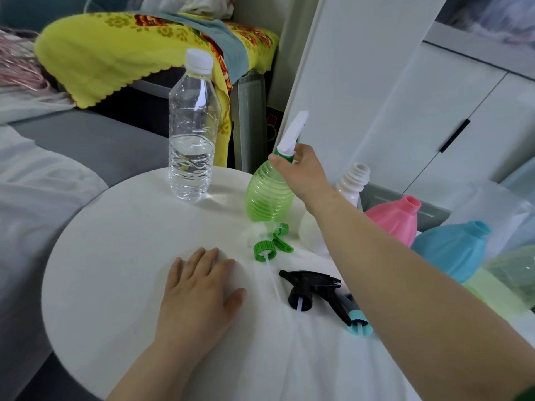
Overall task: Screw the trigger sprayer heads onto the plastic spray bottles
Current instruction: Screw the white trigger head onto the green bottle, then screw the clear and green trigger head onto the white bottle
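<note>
— How far along are we?

— One done, it seems: the green bottle (267, 195) stands on the tabletop (121, 227) with a sprayer head (291, 137) on it, our right hand (301, 172) gripping its collar with closed fingers.

— And our left hand (199, 287)?

— Flat on the tabletop, fingers spread, holding nothing.

— What's left?

— The white bottle (351, 180), pink bottle (396, 218) and blue bottle (451, 247) stand open-necked (all to the right). The green head (270, 246), black head (315, 287) and teal-collared head (359, 324) lie loose.

Round white table (115, 256), frame centre: clear water bottle (192, 134) top; green spray bottle (267, 195) centre-right; loose sprayer heads (315, 287) lower right.
</note>
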`<state>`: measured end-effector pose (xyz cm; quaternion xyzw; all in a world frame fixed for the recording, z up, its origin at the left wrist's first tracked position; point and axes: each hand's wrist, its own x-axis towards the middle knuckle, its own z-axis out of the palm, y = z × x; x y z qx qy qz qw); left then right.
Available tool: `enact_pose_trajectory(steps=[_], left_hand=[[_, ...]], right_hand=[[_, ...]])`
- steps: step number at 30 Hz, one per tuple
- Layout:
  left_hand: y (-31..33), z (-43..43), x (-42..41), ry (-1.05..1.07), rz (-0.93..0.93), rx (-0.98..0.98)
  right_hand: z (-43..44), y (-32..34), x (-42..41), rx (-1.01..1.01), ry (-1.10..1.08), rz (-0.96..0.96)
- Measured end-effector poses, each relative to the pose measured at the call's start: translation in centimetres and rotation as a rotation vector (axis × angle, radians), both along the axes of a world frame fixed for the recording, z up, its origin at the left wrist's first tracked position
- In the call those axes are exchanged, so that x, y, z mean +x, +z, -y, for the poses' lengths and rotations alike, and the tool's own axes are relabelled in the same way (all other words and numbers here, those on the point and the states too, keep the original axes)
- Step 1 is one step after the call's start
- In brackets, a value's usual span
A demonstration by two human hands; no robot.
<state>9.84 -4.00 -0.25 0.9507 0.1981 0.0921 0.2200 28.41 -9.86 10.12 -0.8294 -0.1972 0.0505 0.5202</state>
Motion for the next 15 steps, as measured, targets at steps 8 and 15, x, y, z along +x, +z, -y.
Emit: enact_pose_trajectory(steps=[8,15], left_hand=[[0.1,0.0,-0.1,-0.009,-0.004,-0.01],[0.7,-0.4,-0.5,0.016,0.039,-0.069]], right_hand=[[2.8,0.6,-2.8,-0.108,-0.09,0.141],[2.6,-2.8,-7.7,-0.615,0.093,0.213]])
